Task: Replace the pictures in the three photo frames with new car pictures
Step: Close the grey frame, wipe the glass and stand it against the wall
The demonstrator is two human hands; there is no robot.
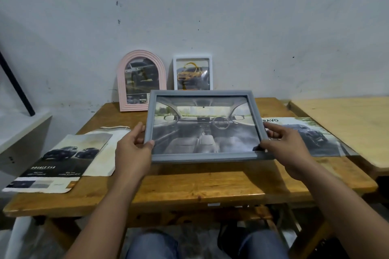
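The grey frame (202,126) hides part of the right brochure (311,136); its title probably reads "RAVO".

- I see the grey frame (202,159) between my fingers, tilted, showing a car interior.
- Beyond my fingers, the pink frame (121,82) and white frame (192,57) stand upright.

Both forearms bare, no sleeves visible, no watch or rings seen. Left hand (132,154) and right hand (288,149) ungloved. Blue-grey denim trousers (153,246) over both knees.
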